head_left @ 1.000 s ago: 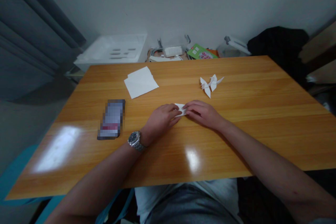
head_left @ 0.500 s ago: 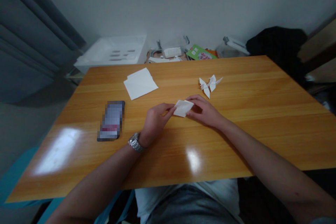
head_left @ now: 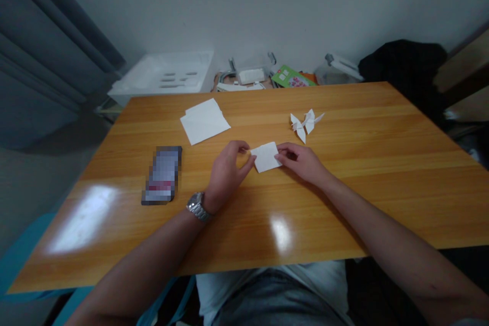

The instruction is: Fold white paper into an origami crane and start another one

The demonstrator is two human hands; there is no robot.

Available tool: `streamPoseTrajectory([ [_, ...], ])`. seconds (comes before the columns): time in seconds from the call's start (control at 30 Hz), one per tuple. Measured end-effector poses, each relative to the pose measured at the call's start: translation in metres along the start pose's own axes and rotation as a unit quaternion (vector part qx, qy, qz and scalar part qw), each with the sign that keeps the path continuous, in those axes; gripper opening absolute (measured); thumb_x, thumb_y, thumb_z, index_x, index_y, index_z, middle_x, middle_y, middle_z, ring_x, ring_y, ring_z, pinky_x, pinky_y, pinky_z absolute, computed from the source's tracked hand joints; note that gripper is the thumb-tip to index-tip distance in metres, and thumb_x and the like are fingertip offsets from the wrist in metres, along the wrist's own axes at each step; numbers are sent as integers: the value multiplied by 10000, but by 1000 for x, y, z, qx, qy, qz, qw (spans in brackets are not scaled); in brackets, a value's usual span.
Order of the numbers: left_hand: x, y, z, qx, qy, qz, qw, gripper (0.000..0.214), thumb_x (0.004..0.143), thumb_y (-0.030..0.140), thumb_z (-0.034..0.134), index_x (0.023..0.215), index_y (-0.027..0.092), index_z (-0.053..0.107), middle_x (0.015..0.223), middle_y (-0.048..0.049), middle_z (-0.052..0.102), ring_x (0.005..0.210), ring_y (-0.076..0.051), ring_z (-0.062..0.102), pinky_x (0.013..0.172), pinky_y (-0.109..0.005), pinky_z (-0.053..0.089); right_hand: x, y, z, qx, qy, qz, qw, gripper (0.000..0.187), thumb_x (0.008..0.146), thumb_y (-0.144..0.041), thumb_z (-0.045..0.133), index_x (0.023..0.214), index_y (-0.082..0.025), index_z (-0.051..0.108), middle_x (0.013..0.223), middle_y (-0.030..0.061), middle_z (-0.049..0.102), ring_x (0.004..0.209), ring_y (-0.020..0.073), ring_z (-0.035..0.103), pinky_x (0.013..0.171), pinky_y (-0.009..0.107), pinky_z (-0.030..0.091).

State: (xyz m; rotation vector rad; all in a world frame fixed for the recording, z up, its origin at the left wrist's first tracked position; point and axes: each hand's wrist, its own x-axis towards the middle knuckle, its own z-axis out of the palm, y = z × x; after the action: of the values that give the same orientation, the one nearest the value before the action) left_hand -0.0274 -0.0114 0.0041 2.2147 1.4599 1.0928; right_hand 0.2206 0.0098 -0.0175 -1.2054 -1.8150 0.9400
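Note:
A small folded piece of white paper [head_left: 266,157] is held between my two hands above the middle of the table [head_left: 237,229]. My left hand [head_left: 229,170], with a metal watch [head_left: 197,206] on the wrist, pinches its left edge between thumb and fingers. On the opposite side, my right hand [head_left: 300,163] grips the right edge, thumb in front and fingers behind. Two folded paper cranes [head_left: 305,123] lie just beyond my right hand. Farther left rests a short stack of white paper sheets [head_left: 205,121].
A phone [head_left: 162,175] with a blurred screen lies left of my left wrist. Past the table's far edge are a white tray [head_left: 171,74], a green booklet [head_left: 292,77] and a clear plastic box [head_left: 338,72]. A dark cloth heap [head_left: 403,63] sits at the back right.
The folded paper has turned and now shows a broader, squarer face. My left fingers have shifted up and curled, while my right hand has moved its grip along the right edge.

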Motion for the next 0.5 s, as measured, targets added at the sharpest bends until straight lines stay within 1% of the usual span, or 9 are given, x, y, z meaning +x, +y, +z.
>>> streamPoseTrajectory([
  [0.07, 0, 1, -2, 65, -24, 84, 994, 210, 982, 313, 641, 1147, 185, 630, 1240, -120, 656, 1157, -254, 643, 1012, -431, 550, 0, 1, -1, -39, -8, 6, 999, 247, 919, -348, 656, 1090, -194, 746, 888, 49, 777, 755, 201, 692, 717, 323, 538],
  [0.1, 0, 1, -2, 83, -38, 112, 989, 209, 994, 310, 622, 1161, 187, 646, 1307, -129, 629, 1207, -268, 617, 1047, -454, 528, 0, 1, -2, -55, -14, 8, 998, 248, 924, -336, 649, 1097, -192, 751, 890, 49, 780, 754, 201, 691, 713, 320, 532],
  [0.17, -2, 0, -1, 96, -95, 169, 976, 259, 1014, 317, 590, 1240, 207, 655, 1405, -123, 590, 1277, -276, 581, 1099, -470, 495, 0, 2, -2, -88, -23, 7, 996, 246, 932, -314, 641, 1110, -195, 762, 902, 50, 785, 767, 206, 694, 717, 320, 522],
  [0.27, -5, -3, 4, 98, -196, 231, 948, 420, 1026, 373, 572, 1424, 240, 573, 1511, -117, 534, 1386, -279, 515, 1170, -477, 438, 1, 1, -3, -144, -27, -7, 989, 245, 937, -286, 644, 1131, -211, 775, 921, 53, 789, 798, 220, 692, 741, 339, 513],
  [0.33, -7, -5, 7, 109, -234, 241, 936, 510, 1027, 424, 563, 1499, 239, 508, 1574, -135, 472, 1464, -290, 441, 1222, -506, 372, 1, 1, -3, -176, -31, -23, 984, 251, 944, -273, 643, 1147, -210, 776, 914, 60, 784, 806, 230, 679, 752, 356, 508],
  [0.4, -9, -6, 8, 118, -253, 235, 931, 529, 1038, 447, 531, 1523, 243, 480, 1608, -139, 434, 1505, -292, 391, 1258, -545, 295, 2, 1, -4, -200, -35, -50, 978, 252, 952, -264, 638, 1152, -195, 774, 920, 75, 772, 815, 235, 664, 763, 370, 506],
  [0.5, -9, -5, 7, 117, -279, 218, 928, 536, 1050, 437, 508, 1548, 251, 447, 1634, -131, 401, 1530, -283, 357, 1271, -548, 261, 3, 2, -6, -214, -34, -87, 972, 232, 959, -260, 638, 1132, -187, 773, 944, 91, 750, 838, 235, 653, 781, 380, 512],
])
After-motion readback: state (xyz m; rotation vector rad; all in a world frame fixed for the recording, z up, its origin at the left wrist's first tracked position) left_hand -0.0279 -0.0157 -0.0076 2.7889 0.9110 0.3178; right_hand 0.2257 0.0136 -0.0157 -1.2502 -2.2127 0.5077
